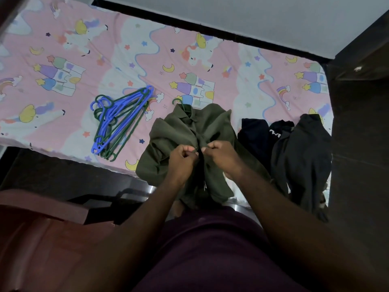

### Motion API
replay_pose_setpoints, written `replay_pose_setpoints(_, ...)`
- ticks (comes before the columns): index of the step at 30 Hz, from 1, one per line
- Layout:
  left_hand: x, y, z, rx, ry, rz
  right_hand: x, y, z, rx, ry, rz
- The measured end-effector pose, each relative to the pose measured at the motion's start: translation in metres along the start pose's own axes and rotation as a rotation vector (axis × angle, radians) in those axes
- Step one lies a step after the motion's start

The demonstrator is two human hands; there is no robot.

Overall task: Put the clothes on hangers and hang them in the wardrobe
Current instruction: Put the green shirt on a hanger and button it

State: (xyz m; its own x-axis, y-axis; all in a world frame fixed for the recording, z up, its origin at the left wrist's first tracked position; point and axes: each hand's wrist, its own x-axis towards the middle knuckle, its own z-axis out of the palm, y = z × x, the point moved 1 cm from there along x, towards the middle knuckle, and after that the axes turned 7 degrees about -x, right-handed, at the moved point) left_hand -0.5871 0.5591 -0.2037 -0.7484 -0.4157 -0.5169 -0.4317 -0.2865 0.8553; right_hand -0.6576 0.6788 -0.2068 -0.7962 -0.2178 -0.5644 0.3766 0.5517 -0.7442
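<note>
Both hands' fingers [190, 149] pinching olive shirt [185, 133] placket, bed edge [63, 149]

One olive shirt [189, 131] – one hanger [179, 102] inside it (its green hook shows).

Open bed sheet [130, 49] across the far half, blocked nearer by a hanger pile [117, 121] at left, an olive shirt [189, 135] in the middle, dark clothes [294, 148] at right, hemmed by dark furniture [362, 123] beyond those.
</note>
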Motion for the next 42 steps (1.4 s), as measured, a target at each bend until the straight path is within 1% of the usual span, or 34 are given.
replay_pose_setpoints(2, -0.004, -0.003, 0.003, -0.188, -0.039, -0.111, -0.006, 0.004, 0.007, 0.080, -0.017, 0.027)
replay_pose_setpoints(4, -0.006, -0.005, 0.006, -0.363, -0.033, -0.215, -0.009, 0.006, 0.007, 0.123, -0.026, 0.043)
replay_pose_setpoints(6, -0.006, -0.009, 0.009, -0.439, -0.022, -0.283, -0.010, 0.009, 0.004, 0.130, -0.046, 0.045)
replay_pose_setpoints(8, -0.005, -0.014, 0.012, -0.414, -0.021, -0.298, -0.010, 0.011, 0.000, 0.108, -0.080, 0.030)
replay_pose_setpoints(10, -0.006, -0.015, 0.015, -0.336, 0.000, -0.261, -0.006, 0.013, -0.005, 0.082, -0.123, 0.025)
replay_pose_setpoints(12, -0.009, -0.011, 0.020, -0.237, 0.041, -0.193, -0.002, 0.015, -0.012, 0.086, -0.172, 0.026)
replay_pose_setpoints(15, -0.013, -0.006, 0.026, -0.019, 0.084, -0.040, 0.005, 0.017, -0.026, 0.180, -0.222, 0.056)
replay_pose_setpoints(17, -0.016, -0.006, 0.033, 0.110, 0.098, 0.009, 0.007, 0.016, -0.033, 0.206, -0.268, 0.054)
replay_pose_setpoints(18, -0.017, -0.008, 0.037, 0.132, 0.104, 0.013, 0.009, 0.016, -0.036, 0.201, -0.289, 0.047)
replay_pose_setpoints(23, -0.020, -0.010, 0.051, 0.144, 0.132, 0.031, 0.011, 0.015, -0.051, 0.151, -0.360, -0.001)
replay_pose_setpoints(31, -0.023, -0.010, 0.070, 0.033, 0.178, -0.041, 0.020, 0.013, -0.066, -0.029, -0.335, -0.128)
replay_pose_setpoints(35, -0.019, -0.012, 0.072, 0.062, 0.188, -0.061, 0.021, 0.011, -0.071, -0.140, -0.331, -0.182)
replay_pose_setpoints(37, -0.015, -0.016, 0.070, 0.107, 0.191, -0.063, 0.021, 0.010, -0.075, -0.188, -0.371, -0.178)
replay_pose_setpoints(40, -0.012, -0.019, 0.069, 0.111, 0.156, -0.072, 0.022, 0.008, -0.078, -0.156, -0.458, -0.127)
replay_pose_setpoints(42, -0.010, -0.022, 0.070, 0.080, 0.138, -0.104, 0.023, 0.008, -0.077, -0.197, -0.429, -0.134)
